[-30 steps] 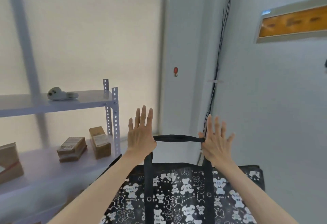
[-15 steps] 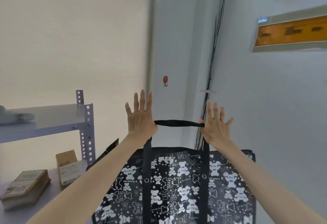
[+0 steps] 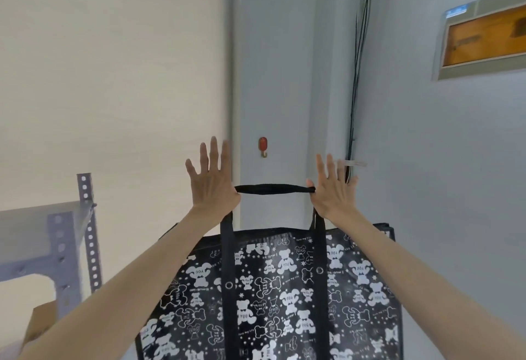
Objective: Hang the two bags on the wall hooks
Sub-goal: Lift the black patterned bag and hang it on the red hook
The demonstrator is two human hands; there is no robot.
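Note:
A black bag (image 3: 284, 288) printed with white bears hangs below my raised hands. Its black handle strap (image 3: 273, 189) is stretched level between them. My left hand (image 3: 212, 186) carries the strap's left end in the crook of its thumb, fingers spread upward. My right hand (image 3: 331, 191) carries the right end the same way. A red wall hook (image 3: 263, 146) with a small metal hook beneath it sits on the pale wall, a little above the middle of the strap. Only this one bag and one hook are in view.
A grey metal shelf rack (image 3: 71, 234) stands at the lower left with a cardboard box (image 3: 39, 322) under it. Black cables (image 3: 357, 75) run down the wall corner to the right of the hook. A framed orange panel (image 3: 484, 35) is on the right wall.
Both hands have risen with the strap and come closer to the hook, which now sits just above the strap. The shelf has slid left and out of most of the view.

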